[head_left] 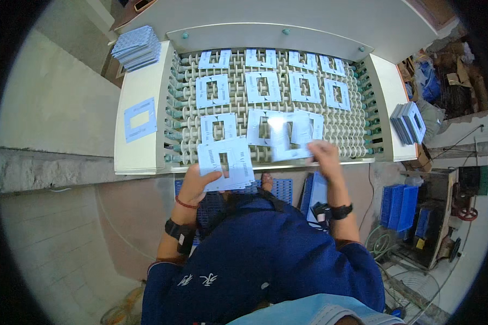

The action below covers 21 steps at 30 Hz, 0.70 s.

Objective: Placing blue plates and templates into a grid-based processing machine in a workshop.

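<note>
My left hand is closed on a small fanned stack of thin light-blue panels, each with a cut-out in the middle. In my right hand is a single panel, gripped at its right edge and slightly blurred. It hangs over the near edge of the roller conveyor and partly covers two panels lying there. Similar panels lie flat in rows on the white rollers, with gaps between them.
A tall stack of panels stands on the left ledge, with one loose panel nearer me. Another stack leans on the right ledge. Blue crates and a wheeled machine are at the lower right. Blue slatted matting lies below.
</note>
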### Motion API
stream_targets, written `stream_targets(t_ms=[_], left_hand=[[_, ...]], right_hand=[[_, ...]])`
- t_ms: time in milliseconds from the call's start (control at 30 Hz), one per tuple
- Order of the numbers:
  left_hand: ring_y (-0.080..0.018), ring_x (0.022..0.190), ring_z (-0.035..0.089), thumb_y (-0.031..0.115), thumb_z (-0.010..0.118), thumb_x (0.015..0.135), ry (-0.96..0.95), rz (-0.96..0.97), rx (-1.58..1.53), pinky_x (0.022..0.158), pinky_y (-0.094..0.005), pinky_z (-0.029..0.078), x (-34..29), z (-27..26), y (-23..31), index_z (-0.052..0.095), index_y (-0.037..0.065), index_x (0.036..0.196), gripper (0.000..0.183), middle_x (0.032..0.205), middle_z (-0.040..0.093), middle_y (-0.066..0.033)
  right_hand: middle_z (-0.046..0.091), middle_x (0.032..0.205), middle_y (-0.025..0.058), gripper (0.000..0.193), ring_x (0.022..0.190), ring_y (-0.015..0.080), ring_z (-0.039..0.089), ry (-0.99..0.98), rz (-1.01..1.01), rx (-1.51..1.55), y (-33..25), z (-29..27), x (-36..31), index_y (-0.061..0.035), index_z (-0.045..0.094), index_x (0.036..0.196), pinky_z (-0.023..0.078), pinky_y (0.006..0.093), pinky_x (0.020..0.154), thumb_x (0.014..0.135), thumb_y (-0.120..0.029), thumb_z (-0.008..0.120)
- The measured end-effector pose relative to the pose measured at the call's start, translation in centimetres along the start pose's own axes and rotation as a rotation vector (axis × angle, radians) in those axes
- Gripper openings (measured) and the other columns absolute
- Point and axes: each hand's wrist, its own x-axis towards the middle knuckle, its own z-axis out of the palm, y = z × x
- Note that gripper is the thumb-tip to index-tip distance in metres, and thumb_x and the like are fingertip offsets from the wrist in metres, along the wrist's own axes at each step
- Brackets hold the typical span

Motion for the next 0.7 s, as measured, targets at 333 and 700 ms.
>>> stream_targets(t_ms=[333, 700], left_hand=[[-0.0242, 0.074, 0.063, 0.006, 0.062, 0.077, -0.175, -0.013, -0.015, 0.061, -0.0347, 0.055, -1.0, -0.4, -0.1, 0.055, -0.008, 0.101, 0.028, 0.09, 0.063, -0.0171], [-0.0231, 0.073, 0.062, 0.009, 0.062, 0.079, -0.153, 0.023, 0.017, 0.059, -0.0337, 0.054, -0.8, 0.0, 0.0, 0.054, -0.007, 0.102, 0.029, 0.089, 0.062, -0.0154]], right_hand=[[0.063, 0.072, 0.0143, 0.034, 0.065, 0.0271, 0.061, 0.639, -0.13, -1.042, 5.4, -14.1, 4.3, -0.0032, 0.066, 0.093, 0.047, 0.0361, 0.064, 0.07, -0.028, 0.07], [0.064, 0.072, 0.0076, 0.021, 0.061, 0.0112, 0.06, -0.649, 0.121, 0.086, -3.3, 8.7, -2.4, 0.0001, 0.064, 0.091, 0.049, 0.0229, 0.054, 0.078, -0.016, 0.067]])
